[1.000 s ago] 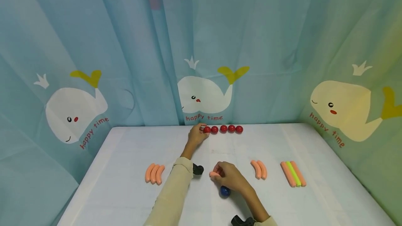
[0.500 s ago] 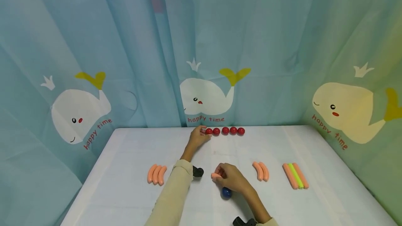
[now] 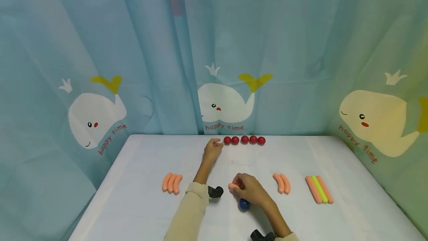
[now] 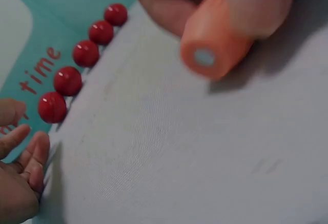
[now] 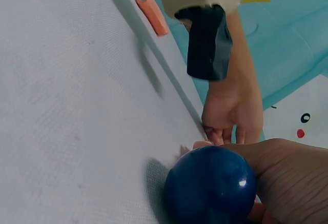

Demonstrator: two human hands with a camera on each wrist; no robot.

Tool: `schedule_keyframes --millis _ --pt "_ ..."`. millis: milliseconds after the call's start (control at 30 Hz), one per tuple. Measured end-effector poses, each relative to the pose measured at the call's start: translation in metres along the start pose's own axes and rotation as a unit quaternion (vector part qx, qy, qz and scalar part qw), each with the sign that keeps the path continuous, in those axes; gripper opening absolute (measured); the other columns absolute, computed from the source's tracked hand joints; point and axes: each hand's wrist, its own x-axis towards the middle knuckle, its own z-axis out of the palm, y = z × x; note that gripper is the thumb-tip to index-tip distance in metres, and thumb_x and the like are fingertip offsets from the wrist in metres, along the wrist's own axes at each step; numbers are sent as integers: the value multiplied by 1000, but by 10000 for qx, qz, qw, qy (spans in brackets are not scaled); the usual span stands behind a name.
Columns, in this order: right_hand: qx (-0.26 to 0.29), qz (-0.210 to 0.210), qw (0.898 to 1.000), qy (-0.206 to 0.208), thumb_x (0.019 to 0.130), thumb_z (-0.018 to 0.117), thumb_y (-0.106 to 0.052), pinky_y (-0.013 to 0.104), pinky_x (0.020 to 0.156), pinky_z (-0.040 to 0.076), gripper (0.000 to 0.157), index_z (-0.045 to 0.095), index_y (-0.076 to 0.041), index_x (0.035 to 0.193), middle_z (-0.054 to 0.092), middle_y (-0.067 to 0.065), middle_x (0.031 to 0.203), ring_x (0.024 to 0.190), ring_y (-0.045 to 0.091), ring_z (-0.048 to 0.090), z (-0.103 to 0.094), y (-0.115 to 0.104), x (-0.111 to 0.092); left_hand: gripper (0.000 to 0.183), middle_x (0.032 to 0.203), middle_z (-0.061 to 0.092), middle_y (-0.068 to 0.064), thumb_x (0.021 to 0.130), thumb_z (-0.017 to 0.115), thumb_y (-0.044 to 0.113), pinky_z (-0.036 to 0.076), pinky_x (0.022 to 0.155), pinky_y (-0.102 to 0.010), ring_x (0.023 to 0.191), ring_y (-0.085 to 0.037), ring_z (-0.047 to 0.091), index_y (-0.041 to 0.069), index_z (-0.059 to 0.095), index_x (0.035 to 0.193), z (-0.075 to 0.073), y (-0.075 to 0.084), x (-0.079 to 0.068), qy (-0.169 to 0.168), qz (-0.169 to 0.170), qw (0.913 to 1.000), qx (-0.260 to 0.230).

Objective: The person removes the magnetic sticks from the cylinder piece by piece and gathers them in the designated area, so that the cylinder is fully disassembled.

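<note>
Several shiny red balls [image 3: 245, 140] stand in a row along the table's back edge. My left hand [image 3: 213, 150] is just left of the row; its fingers are loosely bent and hold nothing. In the left wrist view a small gap shows between those fingers [image 4: 36, 155] and the nearest red ball [image 4: 52, 107]. My right hand [image 3: 250, 189] pinches an orange toy sausage [image 3: 233, 186] near the table's middle. Its pale-centred end [image 4: 204, 57] faces the left wrist camera. A glossy blue ball [image 5: 211, 185] sits close against the right hand's underside.
Three curved orange sausages [image 3: 172, 183] lie on the left of the white table [image 3: 140, 211], and two more [image 3: 282, 183] lie right of centre. Farther right are two straight orange sticks with a green stick [image 3: 319, 189] between them. A whale-print curtain [image 3: 281, 29] surrounds the table.
My left hand has drawn back from the leftmost red ball, which it was touching. The right hand keeps its pinch on the orange sausage. The head view has shifted slightly.
</note>
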Motion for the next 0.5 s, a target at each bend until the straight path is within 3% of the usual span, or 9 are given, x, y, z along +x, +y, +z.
schedule_keyframes --millis 100,267,500 --pt "-108 22 9999 38 87 74 -23 20 59 41 17 62 -11 84 55 -6 73 65 0 45 1 2 0 31 97 65 -8 93 65 17 48 75 -26 86 -16 58 1 62 120 -2 0 -11 -88 -139 9994 -316" --pt "-186 82 9998 74 87 74 -25 20 58 41 18 62 -12 84 55 -6 73 65 0 45 3 3 1 30 94 64 -6 93 63 15 44 71 -23 82 -14 56 0 62 119 -8 1 -30 -231 -296 9984 -414" --pt "-251 76 9995 177 85 76 -26 20 58 41 20 62 -11 84 55 -6 73 64 0 45 3 0 2 30 95 65 -8 92 63 12 46 71 -22 82 -13 57 -1 62 119 -11 1 -55 -459 -130 9982 -355"
